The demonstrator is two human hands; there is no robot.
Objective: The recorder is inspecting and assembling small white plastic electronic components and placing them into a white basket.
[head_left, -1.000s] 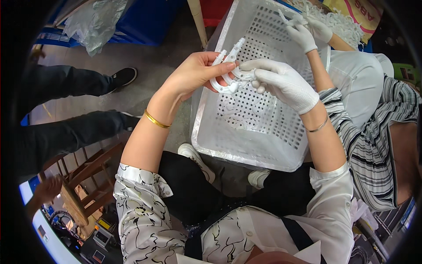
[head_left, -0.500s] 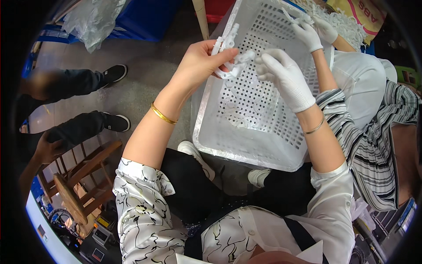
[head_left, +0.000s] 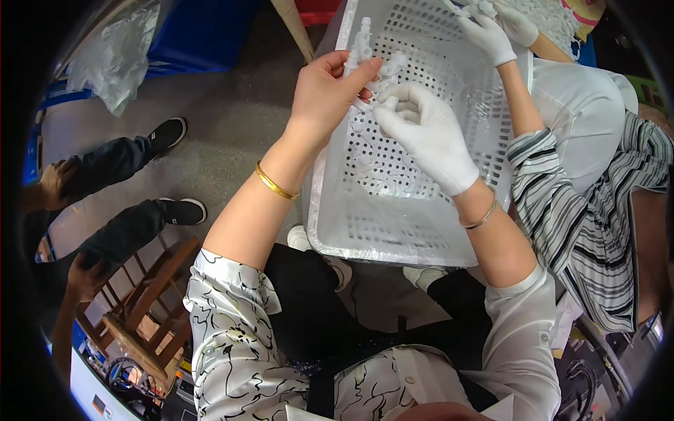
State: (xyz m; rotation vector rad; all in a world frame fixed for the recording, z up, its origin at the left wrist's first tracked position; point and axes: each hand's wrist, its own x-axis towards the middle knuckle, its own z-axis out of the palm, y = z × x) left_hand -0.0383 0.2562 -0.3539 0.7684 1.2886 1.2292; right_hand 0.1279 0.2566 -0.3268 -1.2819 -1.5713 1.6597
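My bare left hand is closed on a branching white moulded plastic piece with small round openings, held above a translucent perforated crate. In a white knitted glove, my right hand pinches at the lower branch of this same piece, thumb and forefinger curled together. The glove partly hides that end. White pieces, hard to tell apart, lie on the crate's floor below.
At the right sits a co-worker in a striped garment, whose gloved hands hold white pieces over the crate's far corner. More white pieces lie heaped beyond. Left are another person's legs, a wooden chair and a blue bin.
My right hand has moved left and down, its fingers closing at the plastic piece. My left hand has tilted the piece more upright. The whole view has shifted slightly.
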